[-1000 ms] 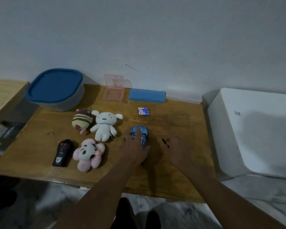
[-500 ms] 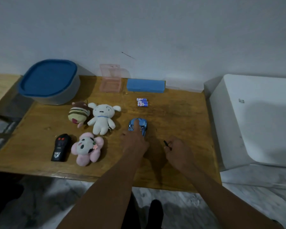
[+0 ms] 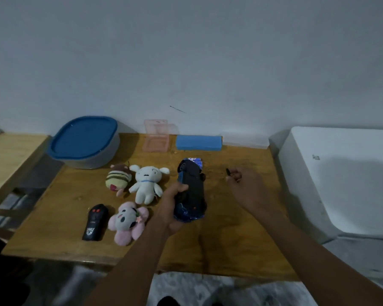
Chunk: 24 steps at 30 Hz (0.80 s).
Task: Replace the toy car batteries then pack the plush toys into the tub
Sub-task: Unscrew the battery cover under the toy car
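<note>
Since a moment before, the left hand (image 3: 169, 208) had lifted the blue toy car (image 3: 192, 186) off the wooden table (image 3: 53, 217) and turned it belly-up. It gripped the car's side, and the car's long way pointed at the wall. Just right of the car, the right hand (image 3: 248, 188) pinched a small black tool (image 3: 228, 172). Writing on the black remote control (image 3: 95, 221) was too blurry to read.

The blue toy car (image 3: 191, 191) is being held over the table's middle, dark underside up, the left hand (image 3: 170, 208) gripping its side. A battery pack (image 3: 196, 161) is lying at its twelve o'clock, and the right hand (image 3: 250, 191) is pinching a small dark tool (image 3: 228, 172) at three o'clock. The striped plush (image 3: 118, 178), white plush (image 3: 147, 183) and pink plush (image 3: 127, 220) are lying at nine o'clock. The lidded grey tub (image 3: 102, 161) is sitting at ten o'clock.
</note>
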{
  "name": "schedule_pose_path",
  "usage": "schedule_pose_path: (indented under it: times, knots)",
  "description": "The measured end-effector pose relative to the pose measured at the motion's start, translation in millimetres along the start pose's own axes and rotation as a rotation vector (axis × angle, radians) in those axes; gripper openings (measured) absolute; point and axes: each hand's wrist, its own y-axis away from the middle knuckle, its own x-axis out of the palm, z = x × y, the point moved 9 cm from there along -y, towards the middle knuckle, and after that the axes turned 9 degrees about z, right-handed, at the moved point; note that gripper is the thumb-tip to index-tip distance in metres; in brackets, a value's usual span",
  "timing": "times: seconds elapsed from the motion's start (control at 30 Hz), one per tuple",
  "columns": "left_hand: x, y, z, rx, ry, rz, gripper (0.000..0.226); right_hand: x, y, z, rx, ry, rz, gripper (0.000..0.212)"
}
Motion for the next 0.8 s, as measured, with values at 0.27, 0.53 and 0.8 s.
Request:
schedule_pose_path:
  times: [0.27, 0.53, 0.8]
  knots:
    - [5, 0, -25, -0.044, 0.063, 0.072, 0.043, -27, 9, 48, -0.019, -0.497, -0.124, 0.017]
    - [7, 0, -24, -0.180, -0.280, 0.129, 0.031, -21, 33, 61, -0.040, -0.680, -0.242, 0.025]
    - [28, 1, -28, -0.131, -0.427, 0.206, 0.080, -31, 30, 57, -0.106, -0.580, -0.228, 0.035]
